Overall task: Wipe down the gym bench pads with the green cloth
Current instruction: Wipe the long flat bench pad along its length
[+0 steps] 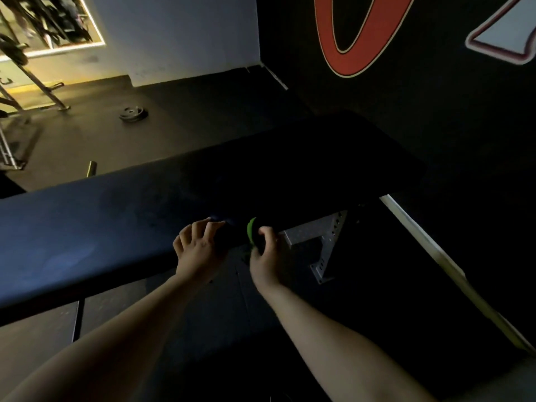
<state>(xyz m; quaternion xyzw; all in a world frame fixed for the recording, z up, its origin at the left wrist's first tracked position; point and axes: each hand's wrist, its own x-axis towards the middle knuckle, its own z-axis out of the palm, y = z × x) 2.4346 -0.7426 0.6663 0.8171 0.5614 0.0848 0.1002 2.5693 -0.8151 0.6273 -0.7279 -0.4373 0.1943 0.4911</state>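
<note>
A long dark blue bench pad (95,224) runs from the left edge toward the middle, and a second black pad (319,158) continues to the right. My left hand (197,245) rests on the near edge of the pad, fingers bent over the rim. My right hand (265,256) grips the green cloth (251,230) and holds it against the near side edge of the pad, just right of the left hand. Most of the cloth is hidden in the hand and in shadow.
The grey perforated metal bench frame (324,236) stands under the pad at right. A weight plate (133,114) lies on the dark rubber floor beyond. A rack (37,85) stands at far left. A black wall with a red logo (356,33) rises behind.
</note>
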